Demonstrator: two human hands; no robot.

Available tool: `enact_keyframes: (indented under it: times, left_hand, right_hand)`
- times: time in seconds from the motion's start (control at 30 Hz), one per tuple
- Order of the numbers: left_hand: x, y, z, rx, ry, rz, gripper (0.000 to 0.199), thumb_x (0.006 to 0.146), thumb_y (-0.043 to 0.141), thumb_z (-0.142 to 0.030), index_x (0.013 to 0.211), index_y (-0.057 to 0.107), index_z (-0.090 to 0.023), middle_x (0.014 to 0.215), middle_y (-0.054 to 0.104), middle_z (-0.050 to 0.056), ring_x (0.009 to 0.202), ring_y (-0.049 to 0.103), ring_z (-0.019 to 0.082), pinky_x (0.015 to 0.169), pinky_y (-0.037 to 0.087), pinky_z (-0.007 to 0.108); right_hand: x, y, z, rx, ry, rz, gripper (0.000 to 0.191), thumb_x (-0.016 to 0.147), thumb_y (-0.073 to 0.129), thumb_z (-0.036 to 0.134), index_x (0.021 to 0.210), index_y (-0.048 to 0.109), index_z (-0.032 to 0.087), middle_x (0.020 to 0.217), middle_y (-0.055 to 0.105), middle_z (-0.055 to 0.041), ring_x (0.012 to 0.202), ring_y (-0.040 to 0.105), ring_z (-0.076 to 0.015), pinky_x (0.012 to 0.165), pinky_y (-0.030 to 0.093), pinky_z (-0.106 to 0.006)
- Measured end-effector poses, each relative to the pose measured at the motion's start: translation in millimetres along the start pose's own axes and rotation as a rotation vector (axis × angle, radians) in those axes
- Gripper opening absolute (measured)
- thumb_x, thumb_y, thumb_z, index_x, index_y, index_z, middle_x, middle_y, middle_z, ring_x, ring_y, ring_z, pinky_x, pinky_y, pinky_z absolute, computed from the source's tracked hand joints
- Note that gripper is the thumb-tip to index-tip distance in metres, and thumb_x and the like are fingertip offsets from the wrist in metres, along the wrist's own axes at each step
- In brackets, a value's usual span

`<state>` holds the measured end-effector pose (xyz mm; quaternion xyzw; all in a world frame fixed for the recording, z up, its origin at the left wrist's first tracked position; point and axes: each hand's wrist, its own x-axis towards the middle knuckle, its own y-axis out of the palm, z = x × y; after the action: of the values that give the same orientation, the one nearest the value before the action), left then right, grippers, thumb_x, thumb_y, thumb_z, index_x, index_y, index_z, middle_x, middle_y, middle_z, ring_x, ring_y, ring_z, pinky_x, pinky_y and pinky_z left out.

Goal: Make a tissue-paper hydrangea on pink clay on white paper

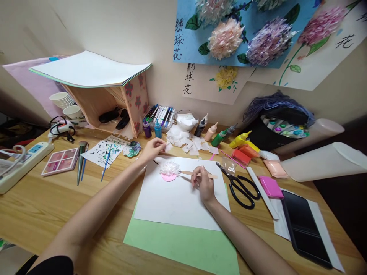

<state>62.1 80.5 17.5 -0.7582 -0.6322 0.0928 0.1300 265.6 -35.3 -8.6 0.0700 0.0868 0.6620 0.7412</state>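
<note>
My left hand pinches a small square of thin white paper at the front of the paper scraps. In my right hand is a flat wooden craft stick, pointing left. Its far tip reaches the right side of a ruffled white paper flower. Below the ruffles shows the bare lower part of a pink disc. The flower lies on a white sheet, which rests on a green sheet.
Black-handled scissors lie right of the sheet, near a phone. Paint bottles and a marker box stand at the back. Brushes, a paint palette and a power strip are on the left.
</note>
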Motion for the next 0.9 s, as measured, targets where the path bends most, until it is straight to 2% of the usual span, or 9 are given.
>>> enact_keyframes:
  times: [0.1,0.2,0.33,0.43,0.57,0.67,0.77,0.83,0.9]
  left_hand:
    - [-20.8,-16.3,10.0,-0.118,-0.115,-0.042,0.036,0.075,0.061,-0.048,0.085,0.058,-0.013,0.072,0.068,0.006,0.068,0.066,0.016,0.066,0.055,0.03]
    - [-37.7,-23.6,18.9,-0.175,-0.195,-0.079,0.043,0.072,0.063,-0.054,0.083,0.059,-0.013,0.07,0.067,0.006,0.065,0.065,0.016,0.063,0.055,0.031]
    - [-44.6,-20.1,25.4,-0.179,-0.21,-0.098,0.041,0.061,0.077,-0.038,0.088,0.06,-0.012,0.075,0.066,0.004,0.068,0.064,0.015,0.064,0.053,0.029]
    - [-41.6,-16.8,24.1,-0.164,-0.199,-0.115,0.039,0.056,0.08,-0.026,0.087,0.061,-0.013,0.072,0.064,0.002,0.064,0.062,0.013,0.063,0.051,0.027]
    - [-50.2,-23.2,11.5,-0.158,-0.159,-0.163,0.037,0.057,0.078,-0.028,0.088,0.061,-0.014,0.07,0.064,0.0,0.063,0.061,0.013,0.059,0.049,0.025]
    - [-72.4,-33.4,-1.9,-0.23,-0.193,-0.12,0.041,0.056,0.079,-0.031,0.089,0.061,-0.016,0.071,0.068,0.001,0.065,0.064,0.014,0.062,0.05,0.026]
    - [-96.2,-39.2,-9.5,-0.29,-0.325,0.011,0.044,0.054,0.082,-0.032,0.09,0.062,-0.016,0.07,0.071,0.002,0.066,0.066,0.017,0.061,0.05,0.027]
    - [-106.5,-37.9,-9.5,-0.314,-0.389,0.084,0.042,0.055,0.081,-0.032,0.09,0.062,-0.016,0.073,0.073,0.004,0.069,0.068,0.018,0.061,0.05,0.026]
    - [-111.3,-32.7,-6.7,-0.323,-0.413,0.107,0.04,0.057,0.08,-0.031,0.089,0.062,-0.016,0.077,0.074,0.005,0.073,0.069,0.018,0.062,0.05,0.026]
  right_hand:
    - [-0.7,0.0,-0.5,-0.025,0.002,-0.001,0.05,0.091,0.038,0.054,0.056,0.048,0.019,0.042,0.048,0.0028,0.038,0.041,-0.0075,0.04,0.031,-0.02]
    - [-1.4,0.4,-0.8,-0.049,0.001,-0.005,0.05,0.09,0.038,0.054,0.056,0.049,0.019,0.043,0.048,0.0027,0.038,0.042,-0.0081,0.04,0.031,-0.02]
    - [-2.4,1.6,-1.5,-0.079,-0.02,0.004,0.05,0.09,0.038,0.054,0.057,0.049,0.019,0.043,0.049,0.0023,0.039,0.043,-0.0087,0.041,0.031,-0.021]
    - [-3.4,1.1,-3.0,-0.095,-0.035,0.006,0.05,0.091,0.037,0.054,0.057,0.049,0.019,0.043,0.049,0.0025,0.038,0.042,-0.009,0.041,0.03,-0.021]
    - [-6.2,-2.3,-4.0,-0.148,-0.095,0.02,0.05,0.093,0.034,0.051,0.058,0.05,0.02,0.045,0.049,0.0022,0.04,0.042,-0.0104,0.043,0.031,-0.024]
    - [-8.8,-1.3,-1.0,-0.265,-0.214,0.153,0.05,0.095,0.031,0.046,0.059,0.053,0.021,0.051,0.052,0.0003,0.047,0.047,-0.0125,0.051,0.036,-0.027]
    - [-9.2,7.6,3.8,-0.439,-0.362,0.398,0.048,0.097,0.028,0.04,0.062,0.054,0.021,0.057,0.055,-0.0017,0.055,0.049,-0.0145,0.057,0.038,-0.03]
    - [-7.3,16.7,5.2,-0.543,-0.457,0.538,0.047,0.097,0.026,0.038,0.063,0.053,0.022,0.059,0.055,-0.0021,0.057,0.049,-0.0152,0.059,0.039,-0.03]
    - [-4.7,25.5,4.1,-0.602,-0.516,0.603,0.046,0.097,0.024,0.037,0.063,0.051,0.023,0.058,0.053,-0.0018,0.056,0.047,-0.0154,0.059,0.039,-0.03]
